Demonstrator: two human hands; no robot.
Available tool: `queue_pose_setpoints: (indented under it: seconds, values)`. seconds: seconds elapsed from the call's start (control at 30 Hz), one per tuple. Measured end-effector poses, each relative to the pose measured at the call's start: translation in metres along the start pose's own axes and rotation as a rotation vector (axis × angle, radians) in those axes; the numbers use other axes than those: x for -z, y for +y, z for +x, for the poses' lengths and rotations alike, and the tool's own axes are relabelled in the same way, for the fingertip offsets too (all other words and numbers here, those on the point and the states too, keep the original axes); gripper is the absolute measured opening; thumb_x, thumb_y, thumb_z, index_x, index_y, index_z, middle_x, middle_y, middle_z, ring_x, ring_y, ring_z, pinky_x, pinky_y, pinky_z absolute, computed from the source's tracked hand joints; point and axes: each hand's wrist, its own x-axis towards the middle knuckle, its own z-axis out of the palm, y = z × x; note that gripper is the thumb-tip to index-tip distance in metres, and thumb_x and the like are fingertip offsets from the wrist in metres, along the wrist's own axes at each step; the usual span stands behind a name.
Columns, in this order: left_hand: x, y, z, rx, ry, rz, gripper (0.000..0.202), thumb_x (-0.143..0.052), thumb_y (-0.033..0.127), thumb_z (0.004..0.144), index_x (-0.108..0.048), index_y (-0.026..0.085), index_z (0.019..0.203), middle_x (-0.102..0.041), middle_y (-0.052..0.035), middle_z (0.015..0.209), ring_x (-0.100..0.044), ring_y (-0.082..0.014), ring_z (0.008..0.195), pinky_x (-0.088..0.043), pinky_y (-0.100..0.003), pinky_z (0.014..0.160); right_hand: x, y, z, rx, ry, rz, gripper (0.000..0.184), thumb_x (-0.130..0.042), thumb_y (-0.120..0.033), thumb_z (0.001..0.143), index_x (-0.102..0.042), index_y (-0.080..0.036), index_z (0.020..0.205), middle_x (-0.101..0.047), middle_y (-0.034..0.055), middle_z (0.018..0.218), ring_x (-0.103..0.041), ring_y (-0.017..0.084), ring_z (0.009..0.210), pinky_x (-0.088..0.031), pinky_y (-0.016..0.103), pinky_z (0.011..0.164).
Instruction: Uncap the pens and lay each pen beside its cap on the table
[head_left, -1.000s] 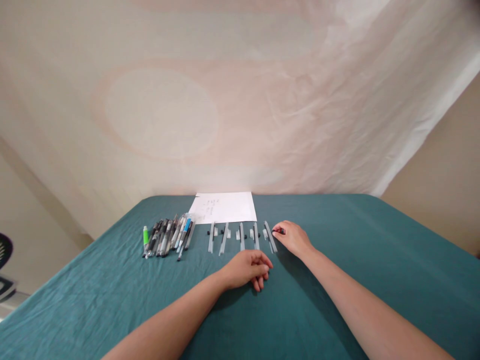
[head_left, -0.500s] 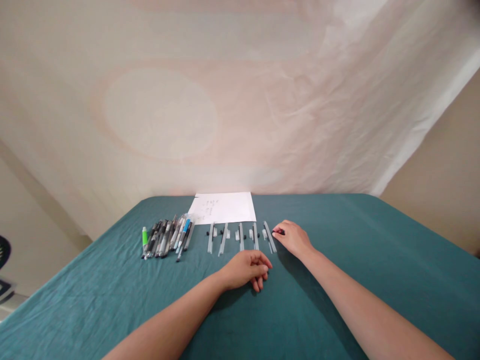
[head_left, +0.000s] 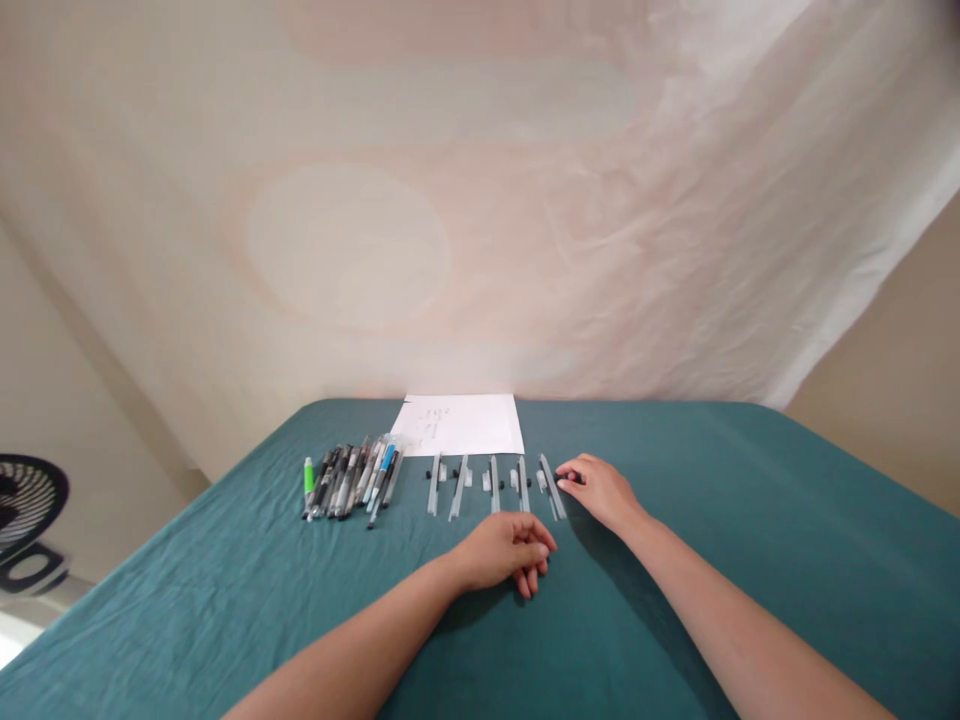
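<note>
A small black piece (head_left: 577, 478) showed at the pinched fingertips of the right hand (head_left: 604, 492); whether they gripped it, I couldn't tell. It lay beside the rightmost of five slim, clear tubes (head_left: 553, 487). The left hand (head_left: 496, 552) curled loosely nearer the front edge, its palm hidden. Glossy pens (head_left: 349, 480) were heaped toward the table's (head_left: 750, 530) far left corner, flat paper (head_left: 469, 424) along its far edge. Creased green cloth covered it; a wrinkled sheet (head_left: 510, 230) hung behind.

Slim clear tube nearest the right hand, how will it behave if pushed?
The slim, clear, plastic-looking tube is probably light, being so thin. Lying flat, it may roll toward the right hand. Leftward, the small translucent piece beside it would likely obstruct it.
</note>
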Motion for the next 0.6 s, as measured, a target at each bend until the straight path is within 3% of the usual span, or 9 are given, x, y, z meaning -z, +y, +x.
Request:
queue_pose_setpoints:
  seconds: [0.23, 0.37, 0.47, 0.53, 0.6]
  values:
    - [-0.002, 0.0, -0.005, 0.007, 0.0, -0.007, 0.026, -0.058, 0.032, 0.074, -0.056, 0.014, 0.091, -0.059, -0.002, 0.069, -0.058, -0.0102, 0.05, -0.048, -0.023, 0.046, 0.0, 0.023, 0.001, 0.011, 0.055, 0.037, 0.024, -0.044, -0.023, 0.084, -0.067, -0.023, 0.092, -0.064, 0.0023, 0.091, -0.058, 0.015, 0.082, -0.04, 0.024, 0.073]
    - [0.013, 0.012, -0.019, 0.027, 0.02, 0.116, 0.029, -0.059, 0.035, 0.073, -0.058, 0.014, 0.093, -0.059, -0.0021, 0.069, -0.059, -0.0115, 0.053, -0.049, -0.024, 0.048, -0.002, 0.031, 0.002, 0.009, 0.071, 0.048, 0.025, -0.043, -0.023, 0.083, -0.067, -0.023, 0.091, -0.064, 0.0025, 0.091, -0.058, 0.015, 0.08, -0.04, 0.024, 0.07]
    - [0.043, 0.027, -0.038, 0.014, 0.281, 0.359, 0.031, -0.055, 0.039, 0.075, -0.059, 0.014, 0.093, -0.06, -0.001, 0.067, -0.058, -0.0107, 0.052, -0.048, -0.023, 0.05, -0.005, 0.033, 0.002, 0.012, 0.071, 0.054, 0.024, -0.045, -0.024, 0.082, -0.068, -0.024, 0.09, -0.064, 0.0015, 0.089, -0.058, 0.014, 0.076, -0.039, 0.023, 0.067]
    - [0.072, 0.037, -0.055, 0.065, 0.577, 0.612, 0.031, -0.052, 0.04, 0.076, -0.061, 0.016, 0.092, -0.061, 0.0007, 0.066, -0.058, -0.0103, 0.053, -0.047, -0.022, 0.052, -0.006, 0.035, 0.002, 0.01, 0.073, 0.058, 0.023, -0.046, -0.025, 0.082, -0.068, -0.025, 0.089, -0.063, 0.0012, 0.087, -0.057, 0.013, 0.074, -0.038, 0.022, 0.066]
    - [0.105, 0.046, -0.077, 0.106, 0.74, 0.706, 0.031, -0.05, 0.039, 0.076, -0.061, 0.015, 0.093, -0.06, 0.0008, 0.065, -0.057, -0.0113, 0.055, -0.045, -0.022, 0.053, -0.007, 0.036, 0.002, 0.005, 0.079, 0.062, 0.023, -0.046, -0.026, 0.082, -0.068, -0.025, 0.089, -0.063, 0.0015, 0.087, -0.056, 0.013, 0.073, -0.037, 0.021, 0.064]
